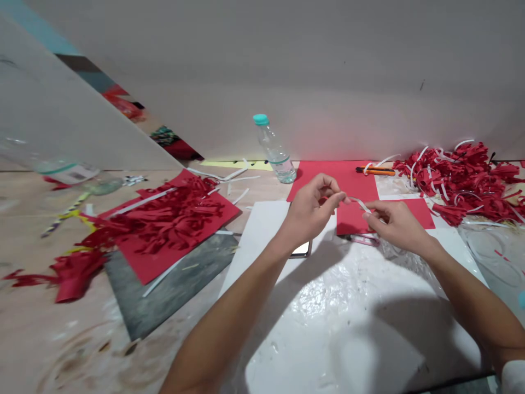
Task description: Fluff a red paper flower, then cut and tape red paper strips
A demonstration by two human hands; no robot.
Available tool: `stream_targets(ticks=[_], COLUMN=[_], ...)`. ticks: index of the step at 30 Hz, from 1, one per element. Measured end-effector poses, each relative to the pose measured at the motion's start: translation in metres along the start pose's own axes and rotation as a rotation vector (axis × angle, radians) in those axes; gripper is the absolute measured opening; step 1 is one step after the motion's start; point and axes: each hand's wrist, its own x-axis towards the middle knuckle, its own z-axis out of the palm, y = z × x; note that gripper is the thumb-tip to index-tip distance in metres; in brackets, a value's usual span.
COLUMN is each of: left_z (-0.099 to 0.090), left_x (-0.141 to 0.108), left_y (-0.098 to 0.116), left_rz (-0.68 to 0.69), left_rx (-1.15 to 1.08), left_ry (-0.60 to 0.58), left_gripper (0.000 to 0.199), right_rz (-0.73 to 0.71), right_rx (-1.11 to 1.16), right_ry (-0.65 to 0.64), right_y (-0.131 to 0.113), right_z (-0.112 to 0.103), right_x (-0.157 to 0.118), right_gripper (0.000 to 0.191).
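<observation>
A thin white strip (359, 203) stretches between my two hands, above the red paper (353, 219). My left hand (318, 203) pinches its left end between thumb and fingers. The right end is pinched in my right hand (391, 220). Under the hands lies a white board (320, 323) with a shiny, wrinkled surface. A phone (302, 250) with a lit screen lies partly hidden beneath my left wrist. Just below the red paper is a small pinkish tool (365, 239).
A capped water bottle (279, 153) stands near the wall. Red fringed paper (176, 219) lies on the left over a grey board (172, 290). More red fringes with white strips (463, 175) are heaped at right, beside an orange cutter (375, 171). A plastic bottle (74, 172) lies far left.
</observation>
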Motion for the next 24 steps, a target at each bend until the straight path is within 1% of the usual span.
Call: stream_targets(ticks=[2, 4, 6, 8, 11, 13, 16, 18, 20, 22, 24], left_z=[-0.002, -0.003, -0.001, 0.000, 0.000, -0.002, -0.003, -0.002, -0.003, -0.005, -0.009], left_x=[0.000, 0.000, -0.001, -0.001, -0.002, -0.002, -0.003, -0.004, -0.004, -0.004, -0.004], left_y=[0.001, 0.001, 0.000, 0.000, 0.001, 0.003, 0.005, 0.006, 0.005, 0.004, 0.004], left_rz=[0.047, 0.066, 0.062, 0.067, 0.100, 0.145, 0.202, 0.201, 0.188, 0.183, 0.195], left_rx=[0.096, 0.149, 0.160, 0.165, 0.174, 0.182, 0.173, 0.159, 0.157, 0.166, 0.185], left_ry=[0.022, -0.031, -0.107, -0.109, -0.065, -0.063, -0.105, -0.153, -0.194, -0.216, -0.234], left_gripper=[0.022, 0.030, 0.025, 0.020, 0.018, 0.017, 0.015, 0.014, 0.015, 0.015, 0.017], right_rz=[-0.025, -0.061, -0.098, -0.102, -0.013, 0.056, 0.121, 0.155, 0.185, 0.208, 0.250], right_rx=[0.045, 0.072, 0.079, 0.134, 0.400, 0.554, 0.622, 0.653, 0.715, 0.825, 0.982], right_ry=[0.023, 0.022, -0.006, -0.046, -0.142, -0.206, -0.240, -0.264, -0.322, -0.378, -0.384], right_y=[0.000, -0.001, -0.003, -0.005, -0.005, -0.005, -0.006, -0.008, -0.010, -0.011, -0.009], right_z=[0.000, 0.000, 0.000, 0.001, 0.004, 0.005, 0.002, -0.001, -0.004, -0.002, 0.006], right_x=[-0.001, -0.002, -0.003, -0.004, -0.005, -0.004, -0.005, -0.006, -0.007, -0.007, -0.005], right_gripper=[0.034, 0.034, 0.035, 0.036, 0.043, 0.047, 0.047, 0.045, 0.044, 0.043, 0.039])
